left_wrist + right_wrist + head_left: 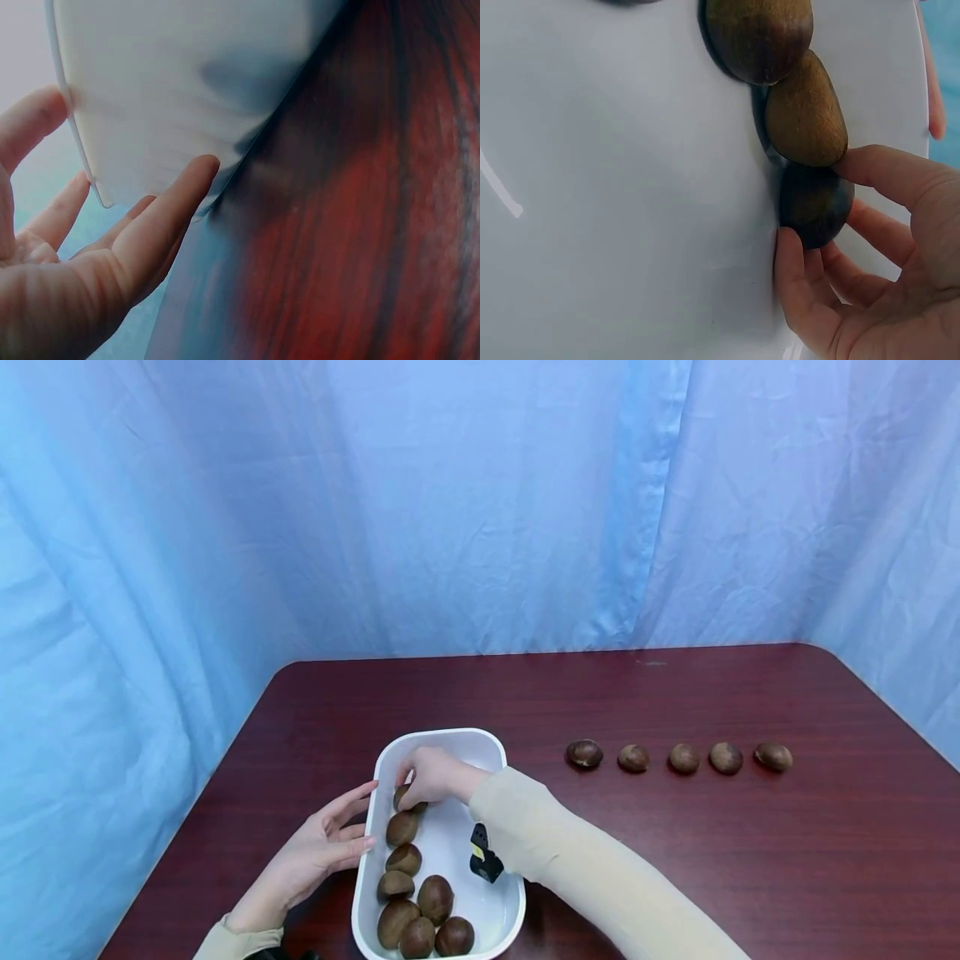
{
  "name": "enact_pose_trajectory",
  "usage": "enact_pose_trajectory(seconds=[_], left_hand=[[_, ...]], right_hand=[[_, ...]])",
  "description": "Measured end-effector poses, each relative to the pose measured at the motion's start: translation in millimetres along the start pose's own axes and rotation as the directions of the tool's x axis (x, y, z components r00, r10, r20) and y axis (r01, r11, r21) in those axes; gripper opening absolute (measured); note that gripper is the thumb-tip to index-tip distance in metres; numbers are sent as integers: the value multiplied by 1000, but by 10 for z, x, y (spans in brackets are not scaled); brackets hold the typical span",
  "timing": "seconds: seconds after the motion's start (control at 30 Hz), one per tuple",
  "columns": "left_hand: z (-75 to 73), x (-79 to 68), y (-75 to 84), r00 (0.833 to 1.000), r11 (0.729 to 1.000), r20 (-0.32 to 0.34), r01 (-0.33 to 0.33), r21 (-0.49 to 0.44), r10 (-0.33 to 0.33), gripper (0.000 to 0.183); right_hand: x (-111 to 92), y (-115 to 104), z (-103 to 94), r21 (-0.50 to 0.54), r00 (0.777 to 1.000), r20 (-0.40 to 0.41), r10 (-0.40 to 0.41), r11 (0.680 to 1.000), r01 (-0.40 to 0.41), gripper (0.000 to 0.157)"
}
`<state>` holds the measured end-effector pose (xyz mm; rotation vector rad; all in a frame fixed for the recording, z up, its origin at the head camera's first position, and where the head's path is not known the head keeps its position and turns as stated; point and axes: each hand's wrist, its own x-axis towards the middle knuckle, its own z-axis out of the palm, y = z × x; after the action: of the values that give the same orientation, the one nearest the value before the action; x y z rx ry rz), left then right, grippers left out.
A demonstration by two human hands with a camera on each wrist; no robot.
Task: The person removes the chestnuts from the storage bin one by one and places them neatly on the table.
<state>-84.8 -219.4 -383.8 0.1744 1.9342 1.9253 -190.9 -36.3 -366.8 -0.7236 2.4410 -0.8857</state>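
My right hand [435, 774] reaches into a white plastic tray [491, 752] and pinches a brown chestnut [816, 206] against the left inner wall. In the right wrist view, its thumb and fingers lie on either side of that nut, which touches the neighbouring chestnut [807, 112]. In the head view, the fingers partly cover the held nut. My left hand [318, 852] touches the tray's left outer side, its fingers loosely extended, as the left wrist view [112, 255] also shows. More chestnuts [402, 828] line the left wall, and several others [435, 899] cluster at the near end.
On the dark red wooden table [675, 860], a row of several chestnuts [683, 758] lies to the right of the tray. Blue curtains [480, 527] hang behind the table and along its sides. A black wrist camera [485, 856] sits under the right sleeve.
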Motion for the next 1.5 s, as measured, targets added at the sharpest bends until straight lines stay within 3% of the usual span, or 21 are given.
enact_pose_trajectory(seconds=[0.23, 0.53, 0.93, 1.3, 1.5], left_hand=[[3, -3, -6, 1000, 1000, -2, -14, 0, 14, 77], [5, 8, -6, 1000, 1000, 4, -13, -7, 13, 77], [16, 5, 19, 1000, 1000, -4, -1, -3, 1, 78], [-4, 0, 10, 1000, 1000, -20, 20, 1, -20, 79], [-6, -27, 8, 1000, 1000, -19, 23, -11, -23, 79]], right_hand=[[-15, 5, -15, 13, 1000, 8, 13, 1000, -13, 11], [-43, 35, -105, 189, 999, 34, -22, 982, 15, 10], [-49, 38, -173, 439, 999, 51, 5, 898, -26, 17], [-178, -39, -335, 502, 999, 41, -30, 865, 5, 21], [-295, -92, -550, 480, 998, 2, -67, 876, 58, 25]])
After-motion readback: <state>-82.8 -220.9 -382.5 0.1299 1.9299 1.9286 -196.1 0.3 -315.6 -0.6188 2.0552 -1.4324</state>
